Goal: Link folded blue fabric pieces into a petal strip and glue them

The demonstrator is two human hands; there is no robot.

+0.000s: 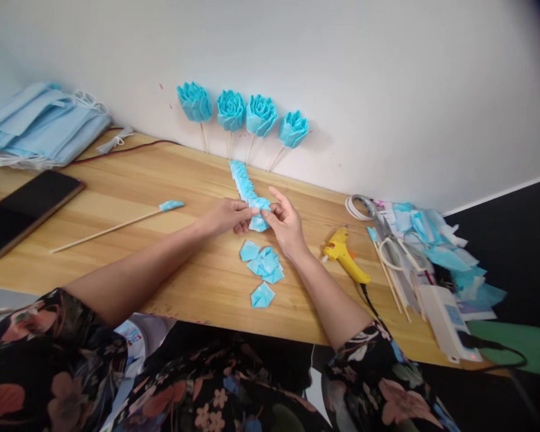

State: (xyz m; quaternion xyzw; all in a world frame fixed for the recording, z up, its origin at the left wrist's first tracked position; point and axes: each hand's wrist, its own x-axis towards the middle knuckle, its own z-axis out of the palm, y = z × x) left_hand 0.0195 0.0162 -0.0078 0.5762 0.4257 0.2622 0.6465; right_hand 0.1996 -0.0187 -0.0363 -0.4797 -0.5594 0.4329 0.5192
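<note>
A long strip of folded blue petals point(243, 180) lies on the wooden table point(171, 264), running toward the wall. My left hand point(227, 216) and my right hand point(285, 225) both pinch its near end, fingertips meeting over the last petal. Several loose folded blue petals point(261, 264) lie just in front of my hands. A wooden stick with a blue tip point(117, 227) lies to the left.
Several finished blue flowers on sticks point(245, 114) lean against the wall. A yellow glue gun point(344, 255) lies to the right, beside scissors, tape point(357, 207), sticks and blue scraps point(436, 252). A phone point(24, 210) and a stack of face masks point(40, 126) sit at the left.
</note>
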